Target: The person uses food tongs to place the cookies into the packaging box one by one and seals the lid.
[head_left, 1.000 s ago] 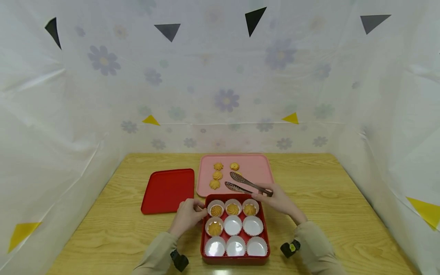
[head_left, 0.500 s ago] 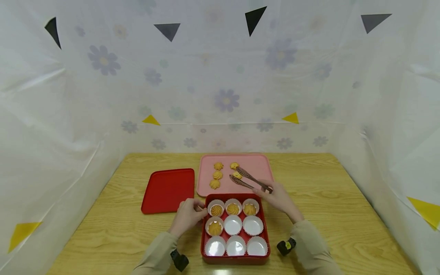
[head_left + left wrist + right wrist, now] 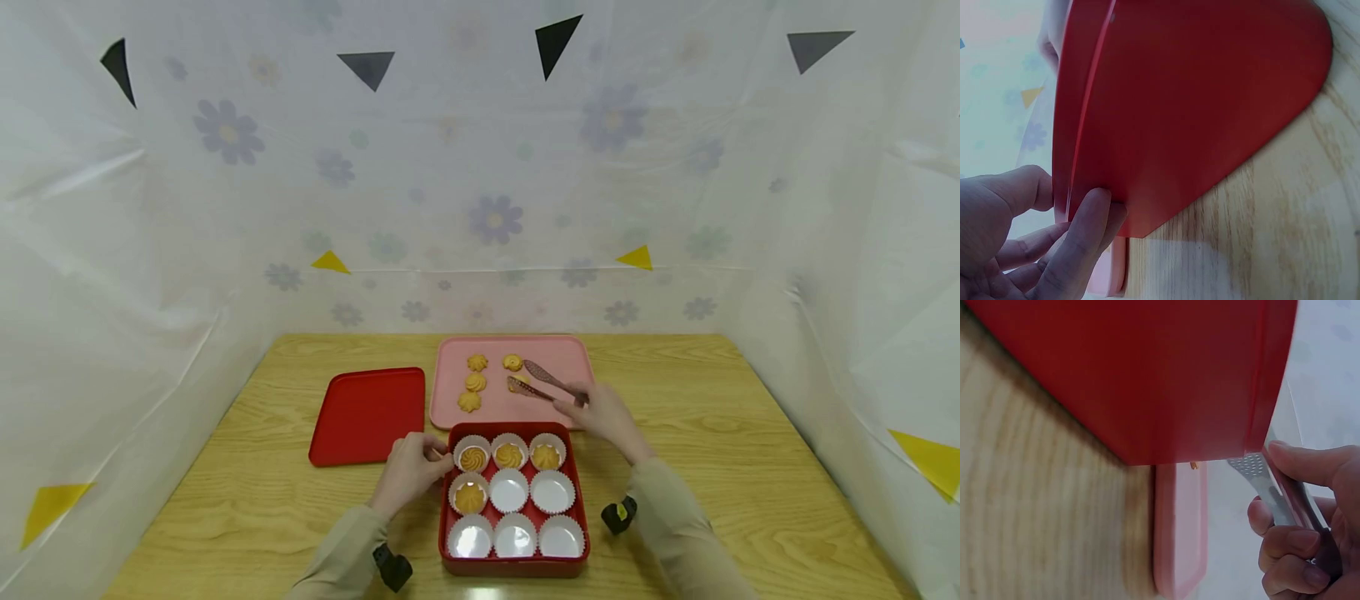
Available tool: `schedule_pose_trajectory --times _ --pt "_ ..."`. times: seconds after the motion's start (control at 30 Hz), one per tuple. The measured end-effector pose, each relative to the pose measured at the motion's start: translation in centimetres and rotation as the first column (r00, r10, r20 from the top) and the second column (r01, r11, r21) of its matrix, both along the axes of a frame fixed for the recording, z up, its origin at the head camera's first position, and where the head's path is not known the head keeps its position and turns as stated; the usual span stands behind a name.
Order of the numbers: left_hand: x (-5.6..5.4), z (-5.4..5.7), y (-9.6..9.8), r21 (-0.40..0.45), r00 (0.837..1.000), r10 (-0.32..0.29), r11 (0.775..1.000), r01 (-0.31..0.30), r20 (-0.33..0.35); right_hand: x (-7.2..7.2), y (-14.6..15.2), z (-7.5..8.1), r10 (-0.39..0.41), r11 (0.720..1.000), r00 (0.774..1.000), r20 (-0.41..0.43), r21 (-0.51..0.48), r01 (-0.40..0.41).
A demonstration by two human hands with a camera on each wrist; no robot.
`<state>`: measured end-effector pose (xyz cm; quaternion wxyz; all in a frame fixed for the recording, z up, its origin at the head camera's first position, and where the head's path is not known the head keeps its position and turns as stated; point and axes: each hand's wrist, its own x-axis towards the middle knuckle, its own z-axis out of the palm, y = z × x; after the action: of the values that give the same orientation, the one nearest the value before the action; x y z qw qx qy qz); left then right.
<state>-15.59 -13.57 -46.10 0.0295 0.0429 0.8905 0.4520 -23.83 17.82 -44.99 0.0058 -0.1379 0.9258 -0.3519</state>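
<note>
My left hand [image 3: 411,468] holds the left rim of a red box [image 3: 517,569]. In the left wrist view its fingers [image 3: 1082,240] lie against the outer wall. The box contains rows of white paper cups [image 3: 509,490]; the back row and the middle row's left cup each hold a piped cookie [image 3: 509,455]. My right hand [image 3: 609,419] grips perforated metal tongs [image 3: 551,379], whose arms are spread. In the head view their tips reach over a pink tray [image 3: 558,354], the nearer tip overlapping a cookie [image 3: 517,383]. Part of that cookie is hidden.
On the pink tray lie several more cookies, including a star-shaped cookie [image 3: 470,402] at the left. A flat red lid or tray [image 3: 367,417] lies left of it on the wooden table [image 3: 247,492]. A white patterned sheet [image 3: 420,167] encloses the back and sides.
The right hand has carried the tongs slightly back and to the right, over the cookie on the pink tray's middle. The left hand has stayed at the box's rim.
</note>
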Motion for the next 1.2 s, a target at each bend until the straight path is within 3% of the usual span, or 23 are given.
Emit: schedule_pose_trajectory --times 0.4,0.7,0.9,1.2 --pt "0.1 0.3 0.0 -0.01 1.0 -0.003 1.0 0.003 0.005 -2.3 -0.8 2.4 -0.015 0.982 0.987 0.161 0.19 -0.016" --pt "0.2 0.4 0.0 -0.013 1.0 -0.007 1.0 0.007 0.0 -3.7 -1.4 3.5 0.023 0.958 0.983 0.182 0.277 -0.074" --pt "0.2 0.4 0.0 -0.006 1.0 -0.008 1.0 0.008 0.0 -4.6 -1.8 3.7 0.055 0.952 0.975 0.217 0.284 -0.116" --pt "0.1 0.4 -0.1 0.001 1.0 -0.01 1.0 0.01 0.008 -5.1 -2.5 4.0 0.018 0.936 0.97 0.243 0.336 -0.101"
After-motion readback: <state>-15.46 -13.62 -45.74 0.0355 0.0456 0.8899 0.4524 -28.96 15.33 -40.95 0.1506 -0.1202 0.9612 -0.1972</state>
